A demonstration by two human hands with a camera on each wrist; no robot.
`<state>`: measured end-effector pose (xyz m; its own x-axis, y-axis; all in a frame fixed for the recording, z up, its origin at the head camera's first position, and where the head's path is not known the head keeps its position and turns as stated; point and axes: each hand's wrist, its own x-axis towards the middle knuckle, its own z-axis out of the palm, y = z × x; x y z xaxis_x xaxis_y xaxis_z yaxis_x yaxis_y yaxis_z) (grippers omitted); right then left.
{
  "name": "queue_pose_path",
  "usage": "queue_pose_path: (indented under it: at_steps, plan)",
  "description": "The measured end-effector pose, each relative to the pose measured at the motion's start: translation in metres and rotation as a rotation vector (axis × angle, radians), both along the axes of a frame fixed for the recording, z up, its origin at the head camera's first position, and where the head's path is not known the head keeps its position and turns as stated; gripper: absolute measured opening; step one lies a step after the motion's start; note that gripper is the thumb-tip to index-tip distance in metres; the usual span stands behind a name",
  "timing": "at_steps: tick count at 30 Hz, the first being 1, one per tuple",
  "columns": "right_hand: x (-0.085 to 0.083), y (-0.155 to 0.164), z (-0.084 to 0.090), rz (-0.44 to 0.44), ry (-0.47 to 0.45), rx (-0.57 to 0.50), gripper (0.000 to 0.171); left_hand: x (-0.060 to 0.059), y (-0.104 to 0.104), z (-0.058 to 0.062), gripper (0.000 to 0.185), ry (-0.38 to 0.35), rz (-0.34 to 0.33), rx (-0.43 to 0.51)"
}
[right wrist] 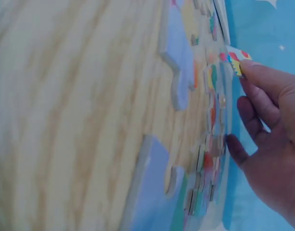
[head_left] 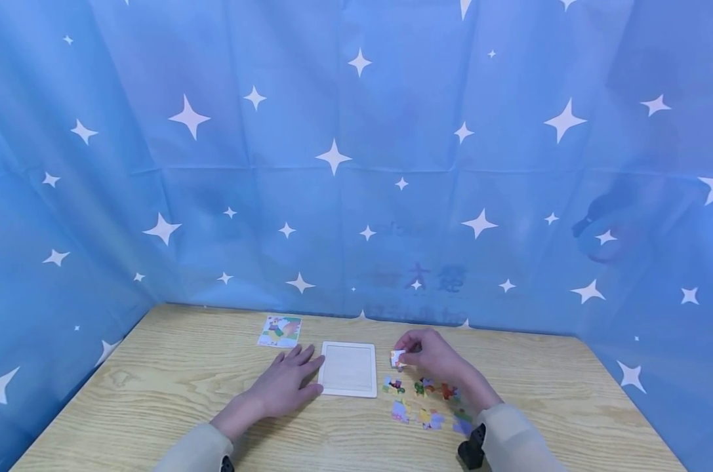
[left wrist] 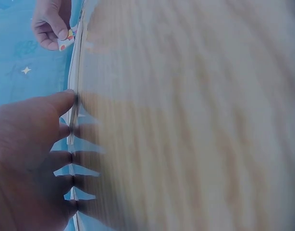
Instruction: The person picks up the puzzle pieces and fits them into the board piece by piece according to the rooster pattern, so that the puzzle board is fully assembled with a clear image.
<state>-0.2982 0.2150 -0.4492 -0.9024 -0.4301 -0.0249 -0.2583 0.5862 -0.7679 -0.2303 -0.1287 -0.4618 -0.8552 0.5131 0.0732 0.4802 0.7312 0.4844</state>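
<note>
Between thumb and fingers my right hand (head_left: 431, 354) pinches a small puzzle piece (head_left: 397, 358), white with red and yellow print. It is held just right of a square white puzzle frame (head_left: 348, 369), whose inside shows no pieces. With fingers spread, my left hand (head_left: 286, 382) rests on the table by the frame's left edge. In the left wrist view the fingertips of my left hand (left wrist: 32, 159) touch the tabletop. Several loose puzzle pieces (head_left: 400, 412) lie below my right hand; the right forearm hides some of them.
A square picture card (head_left: 280, 332) lies at the back, beyond my left hand. The wooden table (head_left: 173, 367) ends against a blue curtain (head_left: 356, 196) with white stars behind and at both sides.
</note>
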Motion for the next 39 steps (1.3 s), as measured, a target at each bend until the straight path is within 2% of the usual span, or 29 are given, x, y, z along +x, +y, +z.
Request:
queue_pose_path:
  at_steps: [9, 16, 23, 29, 39]
  plan:
    - [0.0, -0.013, 0.004, -0.072, 0.009, -0.069, 0.01, 0.0, -0.002, 0.003, 0.064, -0.029, -0.015, -0.007]
    - [-0.002, -0.036, 0.006, -0.05, 0.007, -0.163, 0.018, 0.002, -0.002, 0.004, 0.064, -0.023, -0.016, -0.017]
    - [-0.001, -0.064, 0.002, -0.081, 0.006, -0.181, 0.02, 0.005, -0.001, 0.005, 0.064, -0.009, -0.016, -0.025]
    - [0.0, -0.084, -0.001, -0.071, 0.006, -0.229, 0.021, 0.004, 0.0, 0.004, 0.064, -0.003, -0.011, -0.04]
    - [-0.003, -0.11, -0.008, -0.105, 0.024, -0.23, 0.017, 0.004, 0.001, 0.006, 0.065, -0.002, -0.012, -0.044]
